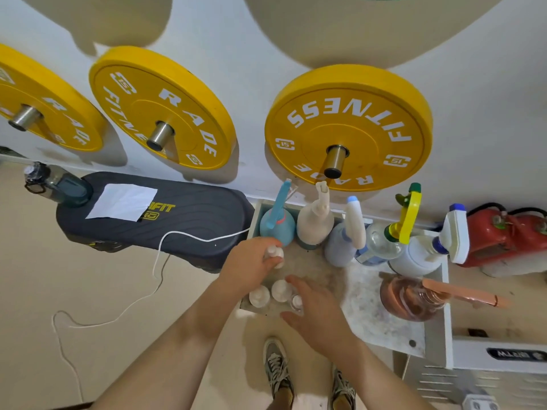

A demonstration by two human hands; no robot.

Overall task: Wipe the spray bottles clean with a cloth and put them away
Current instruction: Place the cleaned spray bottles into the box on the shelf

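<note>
Your left hand [251, 266] closes its fingers around a small white bottle [274, 253], holding it over the marble-topped shelf [381, 324], probably to place it. Your right hand [315, 310] hovers with fingers spread over three more small bottles [270, 292]. Six larger spray bottles [313, 220] stand upright, five along the wall.

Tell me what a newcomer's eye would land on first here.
Three big yellow weight plates hang on pegs along the white wall and fill the upper half. Below the rightmost one, a row of spray bottles stands at the back of a white tray. In the foreground, the left hand grips a small white bottle while the right hand hovers over three more.
</note>
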